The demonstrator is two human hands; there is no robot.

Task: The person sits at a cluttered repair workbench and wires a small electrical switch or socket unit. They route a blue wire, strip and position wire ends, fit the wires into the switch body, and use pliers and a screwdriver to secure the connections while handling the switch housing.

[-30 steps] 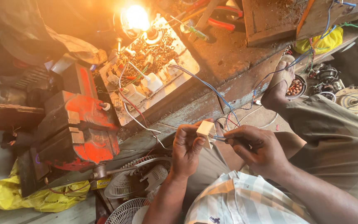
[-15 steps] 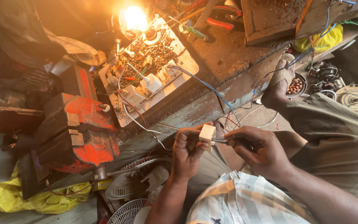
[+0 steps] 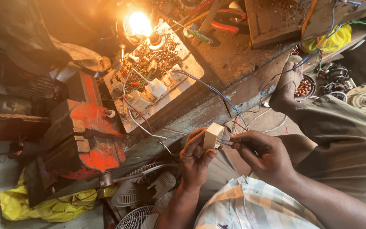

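Note:
My left hand grips a small cream-coloured block, a boxy electrical part, held up in front of my lap. My right hand pinches a thin metal tool whose tip touches the side of the block. Thin wires run from the block up toward the workbench. My right knee in khaki trousers is raised, and my bare foot rests against the bench edge.
A white test board with sockets, wires and a lit bulb lies on the worn wooden bench. An orange-red vise sits at the left. Fan grilles, a yellow bag, pliers and motor windings lie around.
The block and both hands stay nearly in place; the view has shifted slightly. The tool tip remains at the block's side.

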